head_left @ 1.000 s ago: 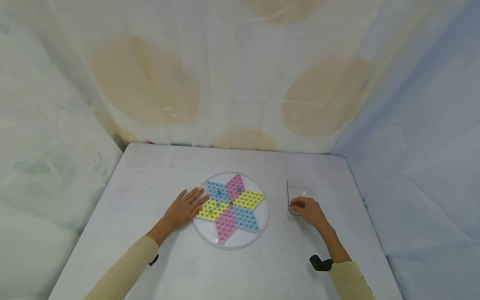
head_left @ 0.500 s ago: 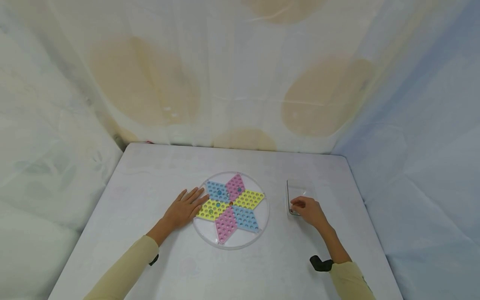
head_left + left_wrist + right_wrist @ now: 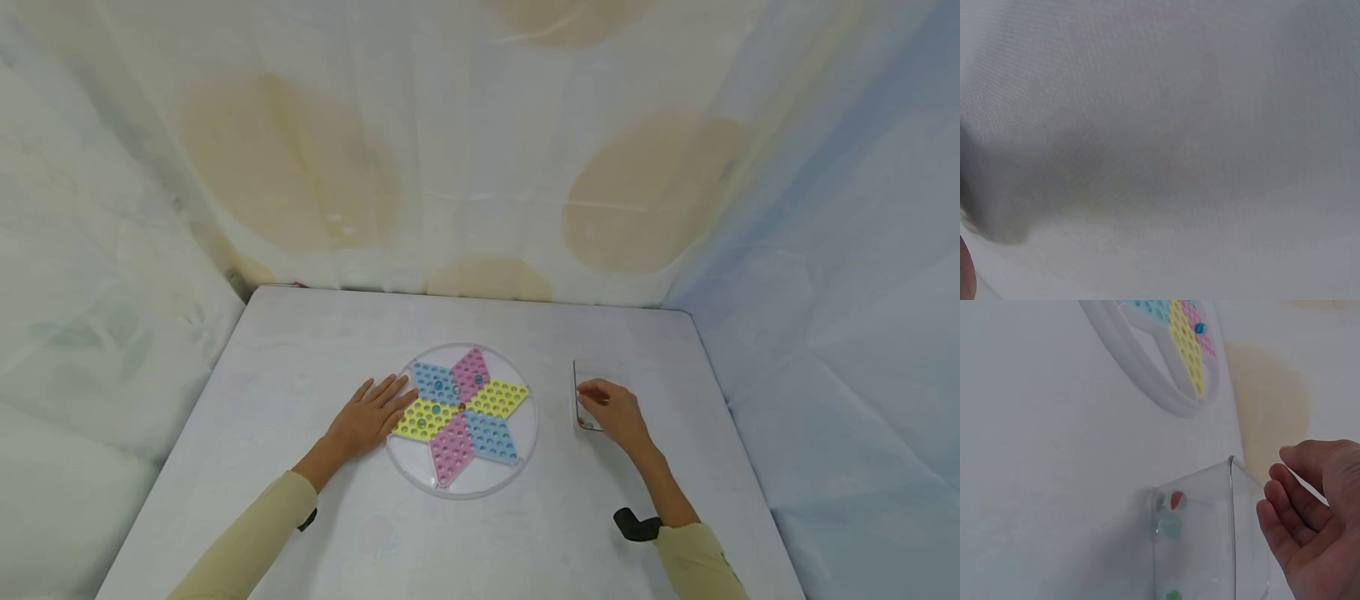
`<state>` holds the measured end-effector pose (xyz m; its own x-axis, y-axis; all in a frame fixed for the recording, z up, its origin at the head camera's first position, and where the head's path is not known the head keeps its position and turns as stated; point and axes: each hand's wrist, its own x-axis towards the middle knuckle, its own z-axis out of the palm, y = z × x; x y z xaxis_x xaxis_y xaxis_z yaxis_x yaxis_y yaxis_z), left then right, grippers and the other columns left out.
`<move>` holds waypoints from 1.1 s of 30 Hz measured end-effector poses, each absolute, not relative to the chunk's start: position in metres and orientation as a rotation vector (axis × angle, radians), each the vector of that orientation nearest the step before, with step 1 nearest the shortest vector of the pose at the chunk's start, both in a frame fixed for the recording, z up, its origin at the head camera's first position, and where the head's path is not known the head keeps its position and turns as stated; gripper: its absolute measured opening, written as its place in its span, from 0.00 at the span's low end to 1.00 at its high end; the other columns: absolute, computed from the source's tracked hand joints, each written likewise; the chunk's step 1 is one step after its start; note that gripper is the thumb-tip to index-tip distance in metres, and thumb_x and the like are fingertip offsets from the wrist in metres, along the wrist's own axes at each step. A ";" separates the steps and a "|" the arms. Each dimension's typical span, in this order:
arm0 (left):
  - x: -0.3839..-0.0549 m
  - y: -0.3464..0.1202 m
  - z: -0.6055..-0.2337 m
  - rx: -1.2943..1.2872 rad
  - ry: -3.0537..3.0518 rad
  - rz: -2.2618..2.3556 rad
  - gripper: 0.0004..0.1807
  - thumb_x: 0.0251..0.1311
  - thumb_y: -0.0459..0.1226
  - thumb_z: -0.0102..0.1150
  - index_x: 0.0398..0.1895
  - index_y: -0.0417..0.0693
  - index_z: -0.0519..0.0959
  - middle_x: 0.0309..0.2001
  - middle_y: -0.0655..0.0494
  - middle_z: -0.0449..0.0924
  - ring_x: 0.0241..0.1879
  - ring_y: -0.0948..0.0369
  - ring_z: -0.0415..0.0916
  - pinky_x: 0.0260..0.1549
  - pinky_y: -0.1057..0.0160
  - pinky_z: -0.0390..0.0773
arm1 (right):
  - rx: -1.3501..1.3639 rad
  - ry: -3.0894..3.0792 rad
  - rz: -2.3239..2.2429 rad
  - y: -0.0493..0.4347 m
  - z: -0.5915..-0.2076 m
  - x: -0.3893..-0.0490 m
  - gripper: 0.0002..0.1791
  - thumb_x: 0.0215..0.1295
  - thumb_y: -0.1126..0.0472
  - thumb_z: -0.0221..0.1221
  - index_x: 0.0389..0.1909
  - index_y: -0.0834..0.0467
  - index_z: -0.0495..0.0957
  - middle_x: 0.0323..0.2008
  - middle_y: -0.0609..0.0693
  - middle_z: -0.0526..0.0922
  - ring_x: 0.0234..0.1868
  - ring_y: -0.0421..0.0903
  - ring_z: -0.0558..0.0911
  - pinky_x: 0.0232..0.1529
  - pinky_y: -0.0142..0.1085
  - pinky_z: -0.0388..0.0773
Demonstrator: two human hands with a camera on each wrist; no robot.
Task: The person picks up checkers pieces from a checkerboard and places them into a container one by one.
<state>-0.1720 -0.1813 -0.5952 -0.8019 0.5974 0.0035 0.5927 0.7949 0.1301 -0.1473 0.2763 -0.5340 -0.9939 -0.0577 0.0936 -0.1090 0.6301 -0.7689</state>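
At the lower centre of the head view lies a round game board (image 3: 453, 450), a star of pink, yellow and blue points dotted with holes; marbles sit in it, among them a blue marble (image 3: 438, 385) in the upper-left blue point, a teal marble (image 3: 437, 409) in the left yellow point and an orange-brown marble (image 3: 462, 407) at the centre. The left hand (image 3: 367, 418) rests on the board's left edge, fingers straight and slightly apart, covering a little of the star; the right hand (image 3: 617, 414), right of centre, is over a clear box (image 3: 1232, 519), its fingers bent and the tips near one another; whether anything is between them cannot be told.

The box is well apart from the board; the right hand hides much of it in the head view, while the right wrist view shows a red-and-clear marble (image 3: 1177, 500), a pale teal marble (image 3: 1170, 527) and a green marble (image 3: 1172, 595) within, along its left wall.

Small pale marks (image 3: 339, 221) at upper left, on the back curtain (image 3: 472, 167) with its tan discs, are too blurred to read; a bluish curtain (image 3: 847, 292) fills the right; a black wrist piece (image 3: 637, 526) shows at lower right, beside a pale sleeve (image 3: 697, 562).
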 end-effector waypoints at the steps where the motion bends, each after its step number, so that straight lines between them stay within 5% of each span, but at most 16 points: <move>1: -0.172 -0.181 -0.596 0.980 2.946 0.199 0.29 0.77 0.50 0.42 0.78 0.57 0.60 0.78 0.50 0.51 0.77 0.50 0.46 0.72 0.43 0.46 | 0.149 -2.771 1.336 0.274 -0.533 -0.148 0.10 0.66 0.68 0.64 0.46 0.67 0.83 0.43 0.57 0.86 0.46 0.55 0.83 0.51 0.49 0.80; 8: -0.171 -0.183 -0.598 0.999 2.953 0.207 0.29 0.77 0.50 0.41 0.77 0.55 0.61 0.78 0.49 0.52 0.76 0.49 0.47 0.71 0.43 0.48 | 0.161 -2.727 1.383 0.253 -0.527 -0.154 0.11 0.65 0.66 0.65 0.46 0.67 0.83 0.41 0.55 0.86 0.44 0.52 0.84 0.48 0.42 0.82; 33: -0.173 -0.182 -0.599 0.947 2.922 0.173 0.30 0.77 0.51 0.39 0.80 0.59 0.56 0.79 0.53 0.47 0.78 0.52 0.41 0.73 0.45 0.42 | 0.246 -2.706 1.482 0.186 -0.540 -0.171 0.09 0.64 0.68 0.66 0.44 0.65 0.84 0.41 0.55 0.86 0.43 0.51 0.84 0.48 0.44 0.82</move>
